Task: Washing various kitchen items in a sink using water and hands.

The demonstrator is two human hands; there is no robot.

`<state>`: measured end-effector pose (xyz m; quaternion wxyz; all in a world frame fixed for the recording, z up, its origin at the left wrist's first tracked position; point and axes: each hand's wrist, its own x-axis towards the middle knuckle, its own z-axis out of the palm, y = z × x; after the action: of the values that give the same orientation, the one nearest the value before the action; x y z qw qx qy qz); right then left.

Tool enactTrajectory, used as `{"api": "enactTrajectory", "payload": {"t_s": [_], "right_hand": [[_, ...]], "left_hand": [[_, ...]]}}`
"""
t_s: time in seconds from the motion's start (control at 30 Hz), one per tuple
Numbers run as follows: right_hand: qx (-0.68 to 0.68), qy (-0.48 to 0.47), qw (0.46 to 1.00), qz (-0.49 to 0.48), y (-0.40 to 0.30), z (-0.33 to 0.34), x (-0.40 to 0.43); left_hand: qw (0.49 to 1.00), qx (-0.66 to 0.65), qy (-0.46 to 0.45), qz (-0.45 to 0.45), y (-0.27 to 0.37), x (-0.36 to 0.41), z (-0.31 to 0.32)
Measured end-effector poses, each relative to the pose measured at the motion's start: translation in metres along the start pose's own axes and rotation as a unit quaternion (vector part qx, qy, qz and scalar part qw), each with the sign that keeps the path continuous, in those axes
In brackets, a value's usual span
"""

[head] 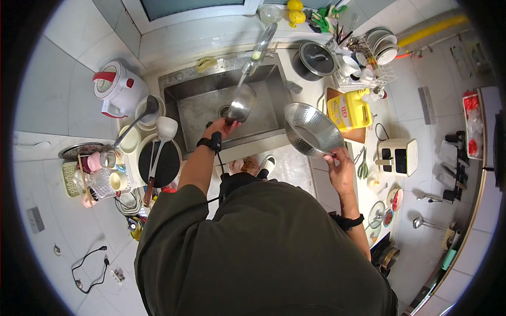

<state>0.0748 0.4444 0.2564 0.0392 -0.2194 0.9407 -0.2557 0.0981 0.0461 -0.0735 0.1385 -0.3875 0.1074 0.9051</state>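
Note:
Water runs from the faucet (250,67) into the steel sink (201,102). Under the stream my left hand (226,128) holds a small shiny metal bowl (242,106), tilted, above the sink near the drain. My right hand (338,160) grips the rim of a larger hammered-metal basin (312,128), which is tilted at the right front edge of the sink. Its inside faces up and to the left, and nothing shows in it. The fingers of my right hand that lie behind the rim are partly hidden.
Left of the sink, a ladle (148,106) and a white spatula (167,128) lie across bowls and a black pan (158,166). A lidded pot (314,61), dish rack (365,75) and yellow detergent jug (350,110) stand right. A toaster (399,157) is farther along the counter.

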Motion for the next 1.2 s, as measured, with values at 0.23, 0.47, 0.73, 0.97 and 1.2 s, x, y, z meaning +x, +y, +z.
{"api": "enactTrajectory", "payload": {"t_s": [0.23,0.47,0.73,0.97,1.2], "right_hand": [[0.012,-0.002,1.0,-0.003,0.006,0.011,-0.004],[0.011,0.027,1.0,-0.002,-0.002,0.016,-0.004],[0.015,0.033,0.999,0.019,-0.003,0.015,-0.011],[0.014,0.01,0.999,0.04,-0.005,0.013,-0.014],[0.017,0.027,0.999,0.033,-0.007,0.015,-0.013]], "left_hand": [[0.98,-0.193,-0.048,-0.014,-0.009,0.026,-0.019],[0.953,-0.288,-0.058,-0.071,0.004,0.042,0.02],[0.949,-0.296,-0.079,-0.075,0.013,0.046,0.036],[0.934,-0.333,-0.092,-0.091,0.016,0.05,0.038],[0.963,-0.218,-0.094,-0.127,0.004,0.029,-0.003]]}}
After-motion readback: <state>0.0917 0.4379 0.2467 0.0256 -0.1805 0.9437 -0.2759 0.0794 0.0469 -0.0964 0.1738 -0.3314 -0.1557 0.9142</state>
